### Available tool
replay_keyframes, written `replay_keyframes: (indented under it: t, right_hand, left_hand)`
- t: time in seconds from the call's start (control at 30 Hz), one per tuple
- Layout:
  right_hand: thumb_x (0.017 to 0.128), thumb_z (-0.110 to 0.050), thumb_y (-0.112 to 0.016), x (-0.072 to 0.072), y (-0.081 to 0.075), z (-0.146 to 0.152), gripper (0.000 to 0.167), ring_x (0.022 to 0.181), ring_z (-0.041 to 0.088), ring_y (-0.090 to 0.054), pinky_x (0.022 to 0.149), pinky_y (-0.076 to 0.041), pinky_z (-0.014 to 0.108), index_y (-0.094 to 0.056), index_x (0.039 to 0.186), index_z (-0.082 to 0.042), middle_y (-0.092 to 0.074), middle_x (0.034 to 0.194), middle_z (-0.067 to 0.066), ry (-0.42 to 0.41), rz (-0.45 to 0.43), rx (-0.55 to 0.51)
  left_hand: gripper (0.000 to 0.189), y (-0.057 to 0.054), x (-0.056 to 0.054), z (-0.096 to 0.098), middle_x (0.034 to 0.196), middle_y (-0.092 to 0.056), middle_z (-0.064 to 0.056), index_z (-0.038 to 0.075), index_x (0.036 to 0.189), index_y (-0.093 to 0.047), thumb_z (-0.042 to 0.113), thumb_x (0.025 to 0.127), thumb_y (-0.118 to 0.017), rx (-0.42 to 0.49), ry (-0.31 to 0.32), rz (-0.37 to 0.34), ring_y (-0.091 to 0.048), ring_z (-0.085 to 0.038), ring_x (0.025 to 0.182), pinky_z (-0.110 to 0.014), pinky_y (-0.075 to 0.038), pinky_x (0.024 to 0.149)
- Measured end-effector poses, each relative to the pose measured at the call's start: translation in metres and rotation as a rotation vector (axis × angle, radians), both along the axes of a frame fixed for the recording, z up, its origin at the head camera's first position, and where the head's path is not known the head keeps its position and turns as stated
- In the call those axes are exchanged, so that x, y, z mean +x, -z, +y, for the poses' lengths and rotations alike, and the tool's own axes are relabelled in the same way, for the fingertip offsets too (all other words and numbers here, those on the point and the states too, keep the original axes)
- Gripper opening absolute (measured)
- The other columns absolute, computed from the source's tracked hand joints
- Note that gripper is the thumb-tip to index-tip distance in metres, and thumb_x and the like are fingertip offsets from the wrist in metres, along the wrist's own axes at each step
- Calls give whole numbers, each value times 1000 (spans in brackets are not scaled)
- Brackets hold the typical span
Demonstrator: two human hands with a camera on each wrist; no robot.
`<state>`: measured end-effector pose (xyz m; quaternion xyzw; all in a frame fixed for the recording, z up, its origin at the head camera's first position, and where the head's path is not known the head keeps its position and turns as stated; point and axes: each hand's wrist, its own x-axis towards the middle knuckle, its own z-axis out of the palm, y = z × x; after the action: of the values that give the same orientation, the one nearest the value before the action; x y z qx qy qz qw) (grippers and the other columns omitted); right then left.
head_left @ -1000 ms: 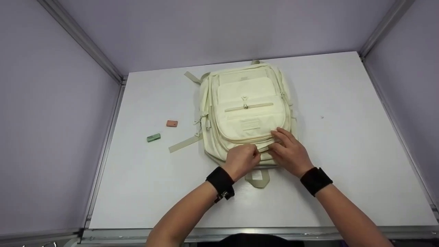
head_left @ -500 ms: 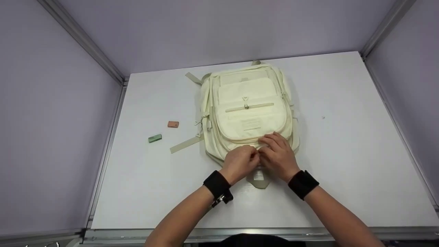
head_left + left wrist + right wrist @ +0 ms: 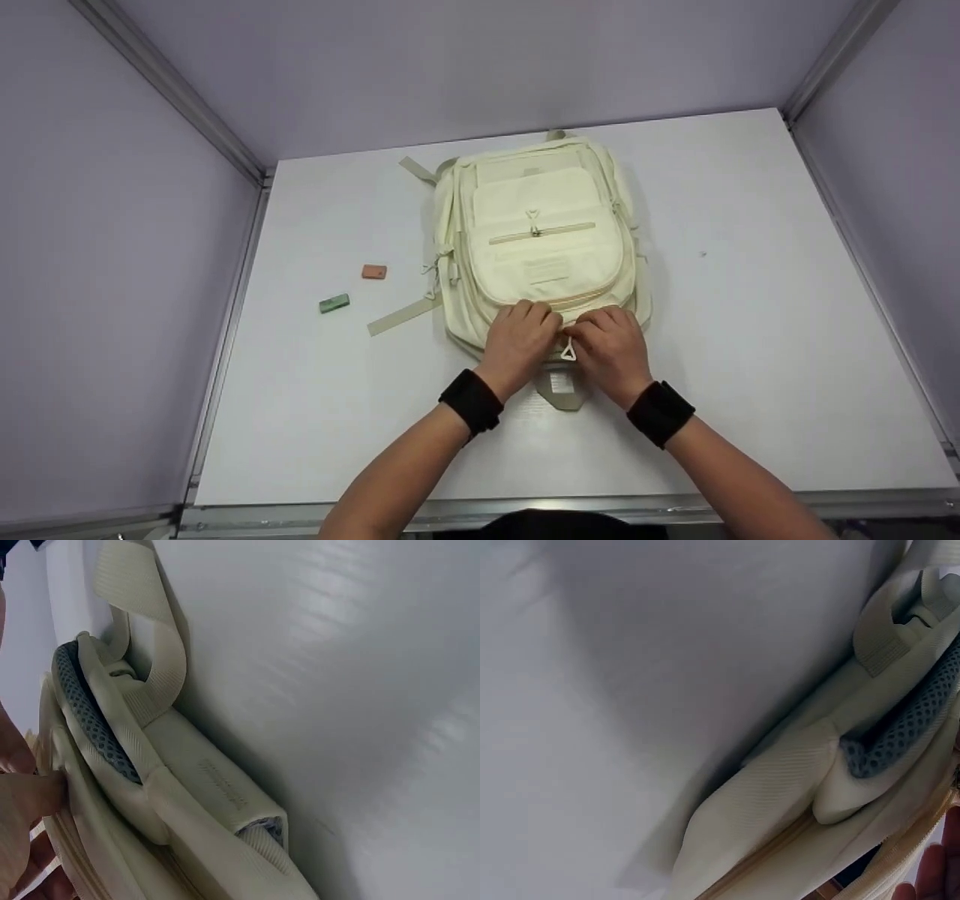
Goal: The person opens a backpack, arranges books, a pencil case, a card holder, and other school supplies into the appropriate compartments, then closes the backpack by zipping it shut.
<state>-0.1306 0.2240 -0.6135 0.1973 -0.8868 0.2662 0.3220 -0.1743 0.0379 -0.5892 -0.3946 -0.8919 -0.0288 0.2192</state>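
Observation:
A cream backpack (image 3: 551,274) lies front up on the white table, its bottom end toward me. My left hand (image 3: 521,345) grips the fabric at the lower edge of the front pocket. In the left wrist view its thumb (image 3: 34,795) presses on the cream cloth, with fingers (image 3: 45,874) curled behind. Close beside it, my right hand (image 3: 611,349) pinches at the pocket's zipper, and a pale triangular zipper pull (image 3: 568,351) dangles at its fingertips. An opened stretch of zipper (image 3: 900,859) runs by the right fingers (image 3: 930,874). The slider itself is hidden between the hands.
An orange block (image 3: 374,271) and a green block (image 3: 334,303) lie left of the backpack. A loose strap (image 3: 405,316) sticks out on that side. The webbing handle (image 3: 562,394) points toward the front edge. Grey walls enclose the table's back and sides.
My right hand has moved left, close to the left hand. The left hand's fingers have shifted forward over the pocket edge. The triangular zipper pull now shows between the hands.

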Motion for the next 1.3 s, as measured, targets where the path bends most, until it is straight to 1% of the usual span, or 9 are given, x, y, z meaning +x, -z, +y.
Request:
replay_keyframes:
  t: [0.13,0.27,0.47,0.6,0.8,0.97,1.07,1.17,1.3]
  right_hand:
    - [83,-4,-81,2,-3,-1,5,83,27,-63,73,-46,44,-78,85,-8,-70,83,2,15,-31,-52]
    - [80,-5,-85,4,-6,3,10,82,26,-65,72,-47,44,-77,86,-9,-72,83,1,52,-85,-95]
    - [82,-7,-87,5,-5,23,14,83,24,-65,73,-47,41,-76,89,-11,-72,84,1,97,-172,-144]
    - [82,-6,-86,3,-1,38,15,87,25,-66,78,-51,40,-75,92,-9,-73,88,3,108,-189,-138]
    - [85,-12,-84,1,3,53,15,95,23,-67,81,-53,38,-76,98,-10,-73,98,5,167,-253,-163]
    - [86,-13,-84,2,5,56,16,87,21,-68,74,-54,38,-75,99,-10,-73,97,5,188,-286,-193]
    - [86,-12,-84,2,5,56,15,85,22,-68,72,-54,39,-75,98,-10,-74,94,6,196,-289,-204]
    - [86,-12,-84,2,4,54,14,83,24,-69,71,-54,40,-75,97,-9,-74,93,7,206,-292,-206]
    - [85,-11,-85,3,1,51,15,81,25,-69,69,-54,41,-75,97,-9,-74,92,8,216,-302,-205]
  left_hand:
    - [15,-3,-1,-1,93,-62,3,19,88,-65,31,97,-64,-25,16,-20,-61,-18,90,-32,-48,70]
    - [8,-6,-2,-2,93,-62,3,19,88,-65,22,95,-63,-28,31,-40,-61,-17,89,-31,-48,67]
    - [15,-8,-5,-10,87,-60,1,16,81,-63,13,96,-66,55,66,-36,-61,-18,79,-30,-47,57]
    - [17,-8,-8,-16,87,-60,0,15,81,-63,15,97,-68,86,78,-41,-61,-19,78,-30,-48,56]
    - [17,-11,-10,-17,87,-60,-1,15,81,-65,17,98,-67,36,53,-53,-60,-20,80,-31,-48,59]
    - [19,-14,-9,-6,84,-61,0,16,80,-65,18,99,-64,-25,32,-32,-61,-19,77,-30,-47,58]
    - [15,-18,-8,7,85,-62,1,17,84,-66,20,98,-62,-29,63,-32,-61,-18,78,-30,-48,59]
    - [11,-21,-8,23,87,-62,2,17,88,-67,21,98,-63,-36,117,-13,-61,-18,78,-29,-49,60]
    - [11,-20,-8,46,92,-61,2,17,97,-70,23,101,-62,-93,149,16,-59,-17,80,-28,-48,62]
